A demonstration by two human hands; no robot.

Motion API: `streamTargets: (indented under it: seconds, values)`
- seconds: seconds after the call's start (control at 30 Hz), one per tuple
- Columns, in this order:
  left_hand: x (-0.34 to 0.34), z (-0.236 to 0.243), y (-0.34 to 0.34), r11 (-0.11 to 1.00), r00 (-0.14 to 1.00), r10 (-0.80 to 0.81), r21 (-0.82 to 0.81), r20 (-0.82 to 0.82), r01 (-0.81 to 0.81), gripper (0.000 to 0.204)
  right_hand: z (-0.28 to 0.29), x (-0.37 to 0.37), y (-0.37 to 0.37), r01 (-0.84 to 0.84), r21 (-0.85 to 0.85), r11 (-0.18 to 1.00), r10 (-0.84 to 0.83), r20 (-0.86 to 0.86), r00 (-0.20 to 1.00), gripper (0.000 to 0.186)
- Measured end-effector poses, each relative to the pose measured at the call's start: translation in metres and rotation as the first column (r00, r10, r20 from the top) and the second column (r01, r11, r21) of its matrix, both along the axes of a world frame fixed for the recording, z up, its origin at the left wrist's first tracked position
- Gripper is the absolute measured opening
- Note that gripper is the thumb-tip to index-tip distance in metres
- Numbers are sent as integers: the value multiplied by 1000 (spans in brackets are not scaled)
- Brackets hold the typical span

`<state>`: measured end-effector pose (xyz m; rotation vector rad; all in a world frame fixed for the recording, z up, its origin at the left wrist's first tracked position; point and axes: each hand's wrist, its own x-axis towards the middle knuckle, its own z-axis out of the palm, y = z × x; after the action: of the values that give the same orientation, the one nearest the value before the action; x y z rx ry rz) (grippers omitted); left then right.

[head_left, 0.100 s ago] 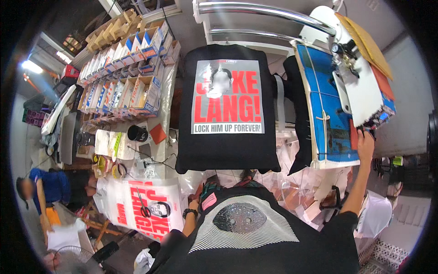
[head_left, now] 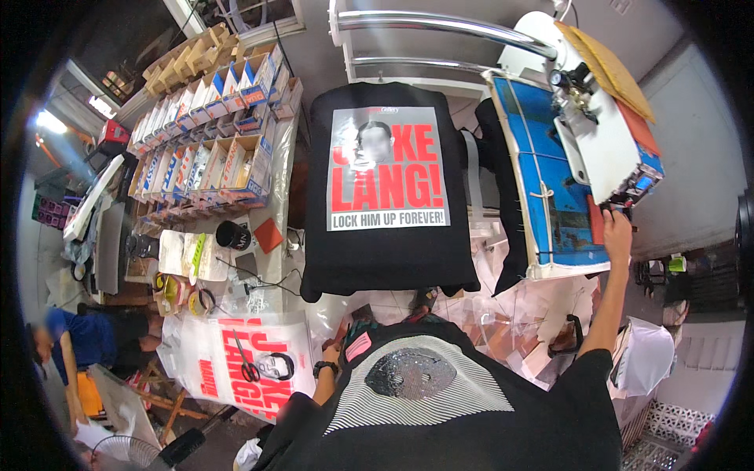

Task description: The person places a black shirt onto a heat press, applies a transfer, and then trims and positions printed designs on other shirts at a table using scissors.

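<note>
My right hand (head_left: 618, 229) is closed around the dark handle (head_left: 609, 207) at the near end of a heat press head (head_left: 609, 161). Below that head lies a blue pad (head_left: 542, 173) with a pale cloth edge and a tied cord. My left hand (head_left: 331, 352) hangs low beside my waist, a dark watch on the wrist; its fingers are too hidden to read. In front of me a black T-shirt (head_left: 389, 263) is spread flat on a platen. A glossy rectangular transfer sheet (head_left: 389, 169) with red lettering and a portrait lies on its chest.
Cardboard organiser boxes (head_left: 204, 165) fill the left table, with a black mug (head_left: 233, 234) and tape rolls (head_left: 201, 301) nearer. Scissors (head_left: 250, 369) rest on a stack of printed sheets (head_left: 216, 349). Chrome bars (head_left: 448, 23) cross the back. Another person (head_left: 90, 341) works at lower left.
The view has shifted slightly. The press and my right hand appear a little further left and higher. At lower left, the other person's arm and white item have moved.
</note>
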<state>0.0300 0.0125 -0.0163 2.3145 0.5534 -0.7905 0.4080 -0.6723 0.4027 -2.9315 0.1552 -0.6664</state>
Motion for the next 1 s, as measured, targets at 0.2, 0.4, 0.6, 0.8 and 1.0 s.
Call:
streamTargets:
  seconds: [0.2, 0.4, 0.6, 0.8, 1.0]
  values:
    - [-44, -13, -2, 992, 991, -95, -89, -98, 86, 36, 44, -79, 86, -112, -47, 993, 102, -185, 977, 24]
    - [-27, -8, 21, 991, 993, -61, -128, -97, 49, 36, 26, -81, 191, -328, -98, 940, 339, 138, 930, 26]
    - [-6, -22, 41, 982, 989, -115, -163, -92, 99, 35, 7, -93, 258, -161, 49, 986, 141, 285, 948, 64]
    - [20, -34, 57, 952, 966, -244, -209, -78, 224, 35, 43, -98, 365, -111, 353, 929, 86, 86, 993, 133]
    - [35, -33, 70, 900, 913, -398, -231, -87, 370, 35, 47, -95, 401, -233, 273, 933, 241, 5, 970, 146]
